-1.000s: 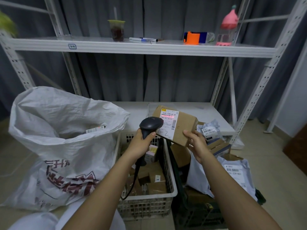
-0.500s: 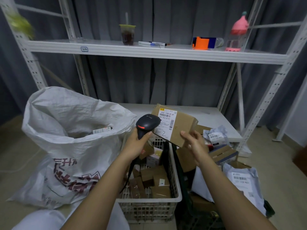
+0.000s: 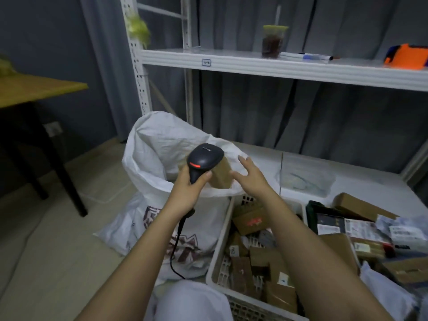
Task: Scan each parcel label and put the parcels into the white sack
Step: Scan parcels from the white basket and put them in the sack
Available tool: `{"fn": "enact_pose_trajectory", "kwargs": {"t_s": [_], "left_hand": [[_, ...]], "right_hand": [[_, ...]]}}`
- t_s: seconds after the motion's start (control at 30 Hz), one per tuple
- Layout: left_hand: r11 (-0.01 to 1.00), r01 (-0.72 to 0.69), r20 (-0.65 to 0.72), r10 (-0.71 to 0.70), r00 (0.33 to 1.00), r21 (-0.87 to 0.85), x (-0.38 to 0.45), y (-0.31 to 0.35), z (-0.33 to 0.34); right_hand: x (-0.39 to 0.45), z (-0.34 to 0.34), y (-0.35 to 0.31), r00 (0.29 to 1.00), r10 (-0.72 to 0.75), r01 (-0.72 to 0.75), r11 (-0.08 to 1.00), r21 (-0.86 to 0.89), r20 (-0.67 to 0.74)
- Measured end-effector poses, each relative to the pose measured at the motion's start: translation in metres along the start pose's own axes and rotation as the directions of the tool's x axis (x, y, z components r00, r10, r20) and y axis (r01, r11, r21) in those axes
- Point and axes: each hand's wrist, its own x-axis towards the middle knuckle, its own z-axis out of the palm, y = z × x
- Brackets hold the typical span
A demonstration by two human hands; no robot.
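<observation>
A white metal shelving rack (image 3: 254,66) fills the background before grey curtains, its upper shelf edge carrying a small tag whose marking is too blurred to read; on that shelf stand a plastic cup of dark drink (image 3: 272,44), a marker pen (image 3: 310,57) and an orange object (image 3: 407,57); at far left, the corner of a wooden table (image 3: 34,89) on black legs. On the floor, the white sack (image 3: 162,144) stands open-mouthed, dark red printed characters on its side, creased and not legible; just beside it on the right, a white plastic crate (image 3: 220,246) holds small brown boxes, one with red print that cannot be made out; further right lie more parcels (image 3: 361,230) with white barcode labels, text too small to read. A brown cardboard parcel (image 3: 220,176) sits in the sack's mouth, its label not visible. The right hand (image 3: 252,179) hovers just beside that parcel, fingers spread wide and gripping nothing; the left hand (image 3: 190,188) grips a black barcode scanner (image 3: 203,159), a red bar lit on its head, faint logo unreadable, its black cable hanging below.
</observation>
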Motion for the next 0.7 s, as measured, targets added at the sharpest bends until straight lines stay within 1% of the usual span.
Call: {"fn": "enact_pose_trajectory", "kwargs": {"t_s": [0.03,0.1,0.2,0.27,0.3,0.43,0.57,0.63,0.7], "left_hand": [[1.000,-0.002,0.013,0.002,1.000,0.009,0.001,-0.005,0.000],[1.000,-0.012,0.069,0.012,0.998,0.010,0.002,-0.013,0.005],[1.000,-0.017,0.173,0.016,0.985,0.005,0.004,-0.031,0.024],[1.000,-0.008,0.224,0.010,0.975,-0.010,0.008,-0.044,0.042],[1.000,-0.001,0.245,0.007,0.969,-0.023,0.011,-0.050,0.052],[0.994,0.076,0.348,-0.043,0.937,-0.082,0.024,-0.079,0.093],[0.979,0.165,0.446,-0.095,0.890,-0.121,0.025,-0.113,0.133],[0.970,0.213,0.470,-0.134,0.872,-0.119,0.024,-0.132,0.146],[0.959,0.268,0.499,-0.188,0.846,-0.092,0.022,-0.150,0.154]], "right_hand": [[0.000,0.004,0.011,1.000,-0.012,0.012,1.000,0.001,-0.027],[-0.008,0.008,0.042,0.989,-0.004,0.012,0.998,0.056,-0.146],[-0.025,0.005,0.096,0.951,0.118,-0.088,0.990,0.114,-0.287],[-0.030,-0.001,0.131,0.932,0.176,-0.155,0.984,0.092,-0.316],[-0.031,-0.002,0.147,0.922,0.225,-0.213,0.974,0.074,-0.314],[-0.033,0.001,0.217,0.890,0.391,-0.418,0.905,-0.076,-0.237],[-0.044,0.013,0.282,0.858,0.509,-0.513,0.834,-0.203,-0.075],[-0.050,0.025,0.313,0.809,0.588,-0.563,0.779,-0.275,0.010],[-0.058,0.042,0.335,0.732,0.679,-0.614,0.692,-0.379,0.053]]}}
